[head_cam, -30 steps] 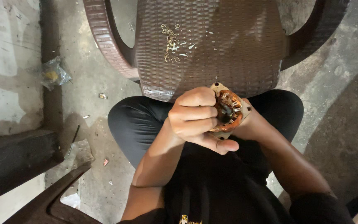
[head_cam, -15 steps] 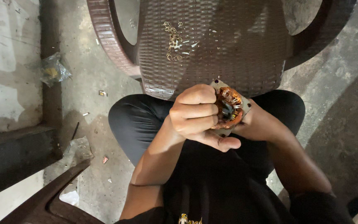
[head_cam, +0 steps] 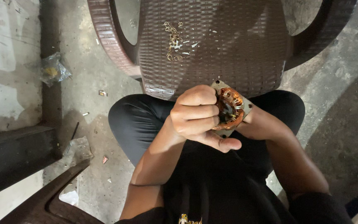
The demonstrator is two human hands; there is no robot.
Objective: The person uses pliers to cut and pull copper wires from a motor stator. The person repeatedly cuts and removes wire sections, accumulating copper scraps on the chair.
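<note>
Left hand gripping stator w/ fingers curled tight; right hand cupping it behind, fingers hidden, near chair.

This looks like an informal repair workshop set up on the ground, perhaps a yard or back room. The floor is rough, stained concrete, littered with scraps and small plastic bags. A brown woven plastic chair stands far, used as a bench, with copper wire clippings on its seat. A motor stator with copper windings is being worked on.
</note>
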